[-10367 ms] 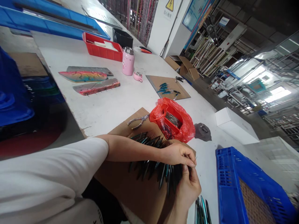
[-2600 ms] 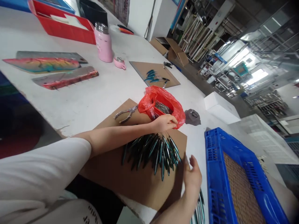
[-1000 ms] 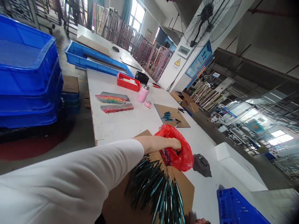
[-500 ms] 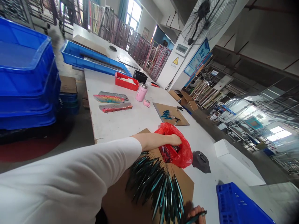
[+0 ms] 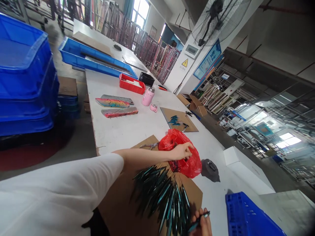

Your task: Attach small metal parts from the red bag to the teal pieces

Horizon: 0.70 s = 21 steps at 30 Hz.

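My left hand (image 5: 182,151) is over the mouth of a red plastic bag (image 5: 194,165), its fingers curled down; what they hold, if anything, is too small to make out. At the bottom right, my right hand (image 5: 203,224) is closed on a dark teal piece (image 5: 195,225). Between the bag and the lower frame edge, many slim dark teal pieces (image 5: 169,200) lie fanned out on brown cardboard (image 5: 123,209). A few similar pieces (image 5: 176,120) rest on a smaller board (image 5: 193,126) behind the bag.
Blue crates (image 5: 22,82) are stacked at the left. On the white table (image 5: 108,134) stand a pink bottle (image 5: 148,97), a red tray (image 5: 131,86) and a long blue tray (image 5: 69,54). A blue basket (image 5: 248,213) and a white box (image 5: 248,170) are at the right.
My left hand has risen out of the bag's opening, its fingers now showing. My right hand has shifted slightly left and up with its teal piece.
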Each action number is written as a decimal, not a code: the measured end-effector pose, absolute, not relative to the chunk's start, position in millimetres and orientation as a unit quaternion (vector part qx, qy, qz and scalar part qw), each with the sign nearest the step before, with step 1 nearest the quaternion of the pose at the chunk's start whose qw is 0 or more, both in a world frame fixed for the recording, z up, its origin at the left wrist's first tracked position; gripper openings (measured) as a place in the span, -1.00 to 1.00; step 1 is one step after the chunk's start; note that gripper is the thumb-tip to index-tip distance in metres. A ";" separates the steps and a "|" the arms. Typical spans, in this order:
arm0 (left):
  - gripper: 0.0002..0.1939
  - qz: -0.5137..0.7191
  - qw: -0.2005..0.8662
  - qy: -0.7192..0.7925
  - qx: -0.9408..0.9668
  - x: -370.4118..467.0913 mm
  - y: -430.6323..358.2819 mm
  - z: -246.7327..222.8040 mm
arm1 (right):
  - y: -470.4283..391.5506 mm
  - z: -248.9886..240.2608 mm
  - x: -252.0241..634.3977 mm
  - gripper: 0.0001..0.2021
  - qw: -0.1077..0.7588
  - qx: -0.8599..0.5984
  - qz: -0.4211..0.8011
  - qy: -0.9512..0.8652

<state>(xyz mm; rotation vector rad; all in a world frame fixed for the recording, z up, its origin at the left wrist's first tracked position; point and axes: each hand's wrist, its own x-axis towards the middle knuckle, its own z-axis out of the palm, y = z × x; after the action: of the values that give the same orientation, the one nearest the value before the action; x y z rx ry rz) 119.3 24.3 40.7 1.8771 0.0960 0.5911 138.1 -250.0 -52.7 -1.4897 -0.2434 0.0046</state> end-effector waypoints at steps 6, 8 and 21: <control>-0.81 0.133 0.752 -0.059 0.643 96.3 -35.4 28.7 | -219.9 -14.3 104.2 -0.75 0.792 -0.605 0.082 -0.007; -0.80 0.141 0.723 -0.075 0.672 91.9 -41.8 28.3 | -214.9 -12.9 100.8 -0.72 0.791 -0.603 0.096 -0.027; -0.67 0.001 0.852 -0.090 0.515 72.3 -55.8 34.4 | -192.0 -8.1 77.7 -0.65 0.715 -0.696 -0.020 -0.062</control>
<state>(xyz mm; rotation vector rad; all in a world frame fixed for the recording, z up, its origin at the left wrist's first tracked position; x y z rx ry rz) 72.3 -55.8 34.4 1.0848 -0.1889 0.0029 77.7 -192.0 -8.1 -1.5404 -0.1372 -0.0450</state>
